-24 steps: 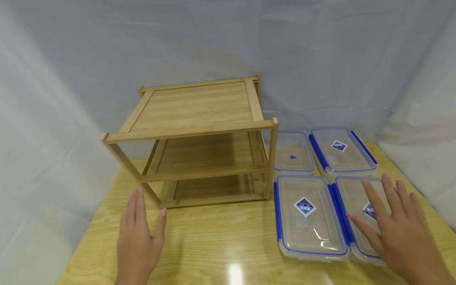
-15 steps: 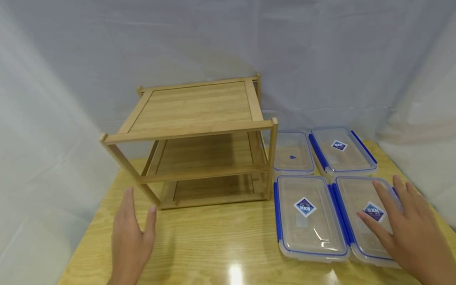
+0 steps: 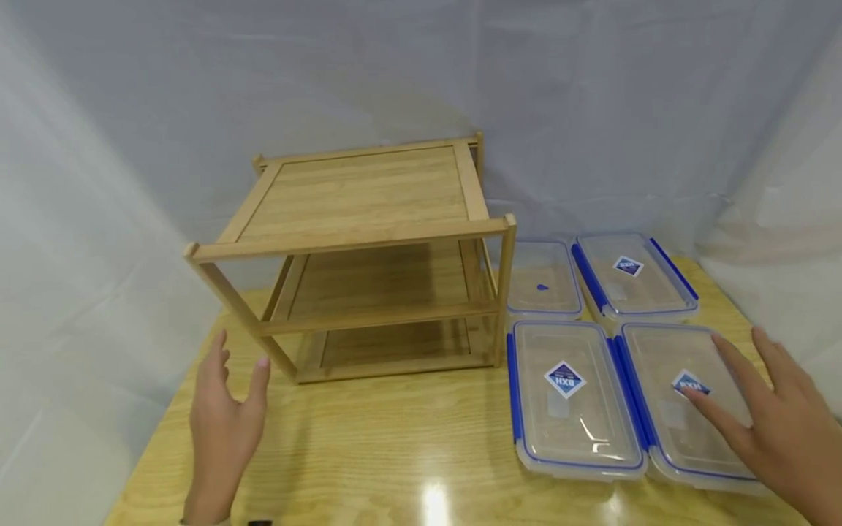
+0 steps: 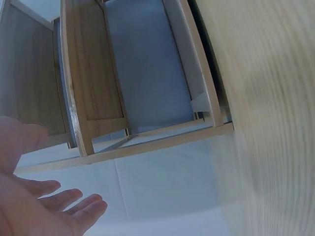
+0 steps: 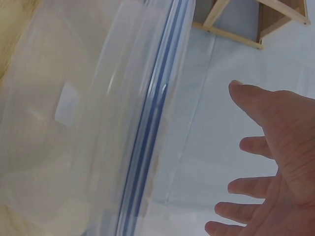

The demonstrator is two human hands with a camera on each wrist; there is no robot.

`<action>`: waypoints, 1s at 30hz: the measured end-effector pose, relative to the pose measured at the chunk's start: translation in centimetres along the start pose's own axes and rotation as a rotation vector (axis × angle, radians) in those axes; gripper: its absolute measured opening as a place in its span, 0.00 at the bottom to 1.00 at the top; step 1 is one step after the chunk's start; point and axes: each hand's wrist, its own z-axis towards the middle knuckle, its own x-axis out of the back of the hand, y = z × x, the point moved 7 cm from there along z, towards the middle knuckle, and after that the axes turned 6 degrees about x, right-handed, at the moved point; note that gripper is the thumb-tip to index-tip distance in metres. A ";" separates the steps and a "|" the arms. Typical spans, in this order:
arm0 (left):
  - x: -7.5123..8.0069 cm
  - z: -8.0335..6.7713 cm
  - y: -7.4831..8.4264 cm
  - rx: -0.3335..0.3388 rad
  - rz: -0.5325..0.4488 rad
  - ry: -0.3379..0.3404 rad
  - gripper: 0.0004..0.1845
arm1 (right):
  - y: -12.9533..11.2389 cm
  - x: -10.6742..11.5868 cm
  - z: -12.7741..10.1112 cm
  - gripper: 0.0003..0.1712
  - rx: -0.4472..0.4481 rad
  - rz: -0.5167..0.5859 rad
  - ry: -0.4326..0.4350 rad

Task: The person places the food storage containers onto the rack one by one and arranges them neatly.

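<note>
My left hand [image 3: 222, 431] hovers at the front left of a wooden three-tier rack [image 3: 368, 193], fingers loosely spread and nothing in them. In the left wrist view the same hand [image 4: 47, 206] shows apart from the rack's uprights. On the right, my right hand [image 3: 783, 424] is spread above the front right food container [image 3: 697, 446], a clear plastic box with a blue-edged lid. Its thumb overlaps the blue label in the head view. The right wrist view has the hand [image 5: 275, 162] beside the container's lid edge [image 5: 147, 128], with a visible gap between.
Another lidded container [image 3: 572, 424] stands directly left of it, with two more behind, one labelled [image 3: 634, 281] and one [image 3: 539, 277] partly hidden by the rack. All are on a light wood table [image 3: 368, 453]. White cloth [image 3: 362, 73] hangs behind and on both sides.
My left hand has drifted left and its thumb and fingers have opened out. The right hand has shifted right over the container, uncovering more of the lid. Rack and containers stay put.
</note>
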 end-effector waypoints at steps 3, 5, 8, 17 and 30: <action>0.0 0.5 -0.2 0.013 -0.029 -0.019 0.36 | 0.5 0.1 -0.1 0.53 0.016 0.036 0.040; 0.0 0.8 -0.2 0.011 -0.055 -0.016 0.36 | 0.9 0.1 -0.1 0.50 0.027 0.068 0.069; 0.0 1.2 -0.2 0.016 -0.092 -0.016 0.34 | 1.5 0.1 -0.1 0.48 0.031 0.100 0.096; -0.2 2.4 0.0 0.050 -0.156 -0.034 0.33 | 3.8 -1.2 -0.1 0.49 -0.050 0.130 0.003; -1.0 3.5 0.6 0.064 -0.194 -0.066 0.31 | 8.2 -4.7 -0.4 0.55 -0.229 0.315 -0.374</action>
